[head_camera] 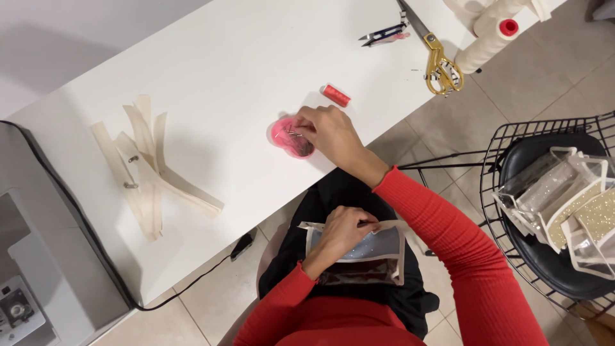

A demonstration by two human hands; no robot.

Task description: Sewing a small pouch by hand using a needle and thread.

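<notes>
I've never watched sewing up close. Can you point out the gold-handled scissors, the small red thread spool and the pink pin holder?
Gold-handled scissors [441, 67]: head view, on the gold handle loops.
Small red thread spool [336, 95]: head view, mid-body.
Pink pin holder [285, 134]: head view, on its pink top left of the right hand [330, 131].

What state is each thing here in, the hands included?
Right hand: fingertips pinching at the pink pin dish on the white table.
Left hand: holding a clear pouch on the lap.
Gold scissors: lying closed.
Red thread spool: on its side.
Cream zippers: piled loosely.
</notes>
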